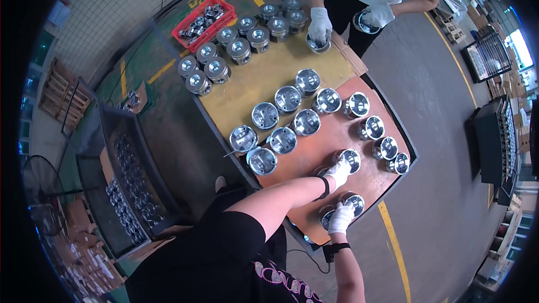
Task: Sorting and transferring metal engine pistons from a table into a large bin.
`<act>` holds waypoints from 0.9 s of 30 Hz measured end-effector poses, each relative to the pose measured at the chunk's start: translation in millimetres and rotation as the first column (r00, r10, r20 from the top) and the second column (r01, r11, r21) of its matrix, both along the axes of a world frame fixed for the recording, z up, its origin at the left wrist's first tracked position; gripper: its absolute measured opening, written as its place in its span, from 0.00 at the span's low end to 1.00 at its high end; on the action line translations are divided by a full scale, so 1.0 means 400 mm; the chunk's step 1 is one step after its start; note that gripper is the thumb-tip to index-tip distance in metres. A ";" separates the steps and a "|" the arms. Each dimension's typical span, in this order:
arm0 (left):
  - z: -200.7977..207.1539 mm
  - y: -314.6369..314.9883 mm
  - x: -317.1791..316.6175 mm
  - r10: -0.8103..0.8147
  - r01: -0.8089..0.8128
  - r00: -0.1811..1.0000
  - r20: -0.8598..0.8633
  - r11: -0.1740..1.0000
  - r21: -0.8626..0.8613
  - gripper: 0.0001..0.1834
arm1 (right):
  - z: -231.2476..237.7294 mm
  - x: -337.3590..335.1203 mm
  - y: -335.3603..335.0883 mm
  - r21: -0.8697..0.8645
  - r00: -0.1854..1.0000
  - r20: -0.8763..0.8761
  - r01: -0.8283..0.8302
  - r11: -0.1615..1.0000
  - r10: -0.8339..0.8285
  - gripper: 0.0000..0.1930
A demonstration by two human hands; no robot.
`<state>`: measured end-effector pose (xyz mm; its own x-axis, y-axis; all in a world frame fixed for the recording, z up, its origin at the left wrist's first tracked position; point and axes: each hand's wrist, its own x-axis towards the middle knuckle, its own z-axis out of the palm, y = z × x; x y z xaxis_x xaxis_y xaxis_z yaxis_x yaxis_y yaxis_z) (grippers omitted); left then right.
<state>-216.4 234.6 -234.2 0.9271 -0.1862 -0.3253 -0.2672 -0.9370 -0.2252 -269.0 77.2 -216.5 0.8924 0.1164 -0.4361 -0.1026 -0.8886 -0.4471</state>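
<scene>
In a white glove, my left hand [339, 174] grips the rim of a shiny metal piston [351, 160] that stands hollow side up on the orange-brown board [306, 188]. Nearer to me my right hand [341, 220], also gloved, has its fingers closed on the rim of another piston [355, 201]. Partly hidden beside that hand is a further piston [325, 217]. To the right of my left hand several pistons [385, 148] form a row along the table edge. More hollow-side-up pistons [283, 141] stand in two rows to its left.
Across the table a person's gloved hand [320, 25] touches a piston [318, 45], and the other holds a piston [366, 22]. Crown-up pistons [238, 49] line the far left edge. Behind them is a red crate [229, 19] of metal parts. A rack of parts [163, 185] stands left.
</scene>
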 end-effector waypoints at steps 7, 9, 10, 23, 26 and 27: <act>0.001 -0.004 0.001 -0.020 0.020 0.999 -0.035 1.000 -0.002 0.21 | -0.011 -0.001 -0.005 0.016 1.000 0.003 0.026 1.000 -0.026 0.19; 0.002 0.005 -0.003 -0.027 0.027 0.999 -0.041 1.000 -0.007 0.21 | 0.000 -0.007 -0.001 -0.165 0.985 0.060 -0.151 0.975 0.163 0.19; 0.011 0.004 0.000 -0.036 0.036 0.999 -0.037 0.999 -0.011 0.21 | -0.009 -0.003 -0.006 -0.166 0.985 0.065 -0.146 0.975 0.158 0.19; -0.015 0.005 0.013 -0.079 0.079 0.997 0.000 0.993 0.091 0.22 | -0.005 -0.007 -0.003 0.092 0.992 0.124 -0.021 0.996 0.010 0.15; -0.020 -0.010 -0.001 -0.126 0.132 0.991 -0.050 0.979 0.153 0.24 | 0.017 0.004 0.016 0.070 0.993 0.116 -0.004 0.998 -0.004 0.15; -0.026 0.002 0.007 -0.133 0.139 0.990 -0.039 0.963 0.230 0.26 | 0.018 0.000 0.015 0.023 0.992 0.126 -0.031 0.999 0.028 0.16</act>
<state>-213.7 235.3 -244.5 0.8900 -0.2273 -0.3954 -0.3963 -0.8145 -0.4237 -269.0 83.3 -209.1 0.9360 0.1529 -0.3172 -0.0180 -0.8788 -0.4769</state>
